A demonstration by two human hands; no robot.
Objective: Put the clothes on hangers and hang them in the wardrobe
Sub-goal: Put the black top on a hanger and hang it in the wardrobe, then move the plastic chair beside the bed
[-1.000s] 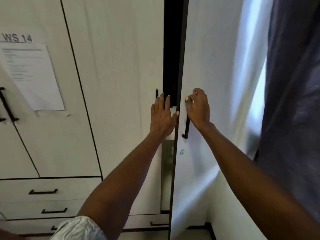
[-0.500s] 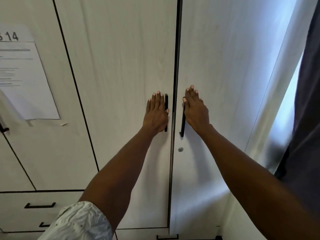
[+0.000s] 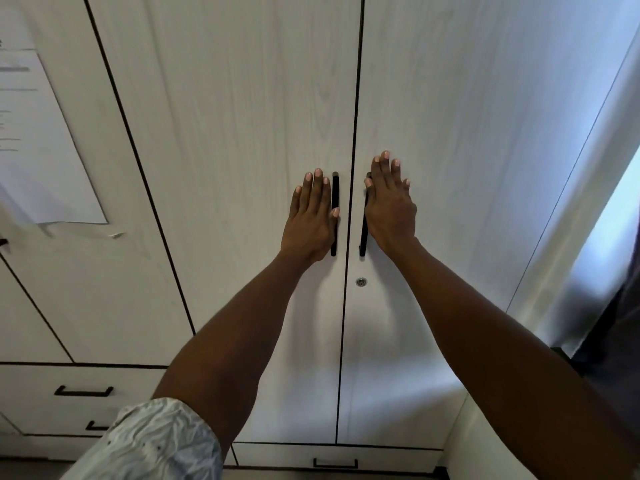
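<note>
Head view of a pale wood-grain wardrobe (image 3: 242,133) with its 2 central doors meeting along a thin dark seam. The left hand (image 3: 311,220) lies flat on the left door (image 3: 263,306), fingers straight and close together, its thumb touching the black bar handle (image 3: 334,216) of that door. The right hand (image 3: 389,206) lies flat on the right door (image 3: 450,168), fingers straight and slightly spread, its thumb side covering the upper part of the right bar handle (image 3: 363,237). Neither hand curls round a handle; palms bear on the panels beside the seam, a placement that suits pushing both doors flush rather than pulling them apart. A small round lock (image 3: 361,282) sits on the right door just below its handle, near the seam.

The task's things, the clothes and hangers, do not appear in this view; judged from the closed doors, any garments already hung are behind them, though this cannot be confirmed. The pose is consistent with closing the wardrobe at the end of a hanging step.

Surroundings: a printed paper sheet (image 3: 38,140) is stuck to the cabinet door at far left; 2 drawers with black handles (image 3: 83,390) lie below it; a further drawer handle (image 3: 335,464) sits under the central doors. A patterned light sleeve (image 3: 152,441) covers the left upper arm. Bright light falls along the wardrobe's right edge.
</note>
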